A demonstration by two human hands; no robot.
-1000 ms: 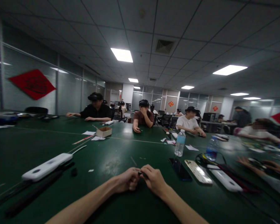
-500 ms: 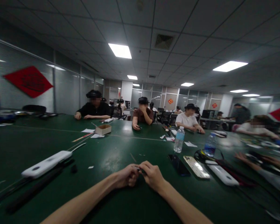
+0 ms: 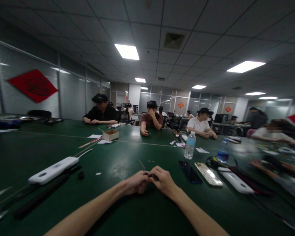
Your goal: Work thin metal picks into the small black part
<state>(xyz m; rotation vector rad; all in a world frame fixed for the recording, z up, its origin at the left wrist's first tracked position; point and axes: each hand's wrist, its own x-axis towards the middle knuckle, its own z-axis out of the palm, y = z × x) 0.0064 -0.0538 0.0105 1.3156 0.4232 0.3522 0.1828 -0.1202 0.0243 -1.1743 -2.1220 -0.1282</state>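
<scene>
My left hand point(image 3: 134, 183) and my right hand point(image 3: 163, 181) meet low in the middle of the view, just above the green tabletop point(image 3: 113, 160). Their fingertips pinch a small dark piece point(image 3: 148, 175) with a thin wire-like end; its exact kind is too small to tell. A white elongated device point(image 3: 53, 169) with a thin cable lies to my left, apart from my hands. To my right lie a dark phone point(image 3: 190, 172) and a gold-backed phone point(image 3: 208, 174).
A second white device point(image 3: 235, 180) with dark and red cables lies at right, near a co-worker's hands point(image 3: 265, 167). Two water bottles point(image 3: 190, 145) stand ahead, beside scattered paper scraps. A cardboard box point(image 3: 110, 135) sits farther along the table, where several seated people work.
My hands have risen slightly in the view, still pinching the small piece together. The whole scene has shifted and levelled slightly as my head moved.
</scene>
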